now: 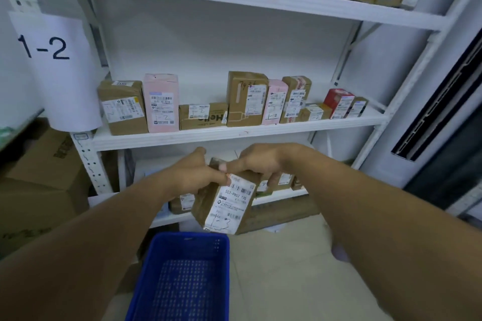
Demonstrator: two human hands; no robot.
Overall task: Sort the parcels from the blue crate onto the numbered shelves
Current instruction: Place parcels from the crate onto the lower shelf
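I see a white wall [208, 41] behind a white metal rack [234, 135], pale floor tiles [287, 268] below, big cardboard boxes [44, 177] left and a dark panel [438, 101] right.

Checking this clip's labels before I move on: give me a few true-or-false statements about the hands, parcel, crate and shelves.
The left hand and right hand both grip one brown parcel. True.
The brown parcel lies inside the blue crate. False: it is held up, outside the crate.
The paper sign at the left reads 1-2. True.
The middle shelf holds only brown boxes. False: a pink box and a red box stand there too.
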